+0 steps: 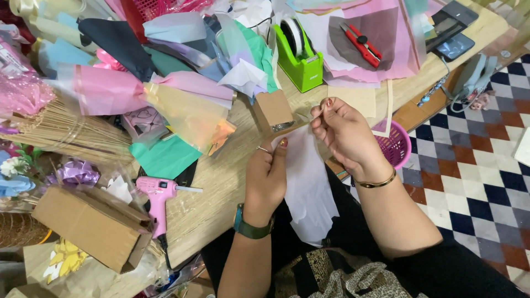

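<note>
My left hand (pixel 266 175) pinches the upper left edge of a white translucent paper sheet (pixel 306 185) that hangs down over my lap. My right hand (pixel 343 133) pinches a strip of clear tape (pixel 302 116) by the sheet's top right, fingers closed on it. A small brown cardboard piece (pixel 271 108) lies on the wooden table (pixel 221 187) just beyond both hands. A green tape dispenser (pixel 300 55) stands further back.
Coloured wrapping papers (pixel 182 60) pile at the back left. A pink glue gun (pixel 157 196) and a cardboard box (pixel 91 226) lie at the left front. A red cutter (pixel 361 44), a phone (pixel 454 47), a pink basket (pixel 395 146) and checkered floor (pixel 475 165) are to the right.
</note>
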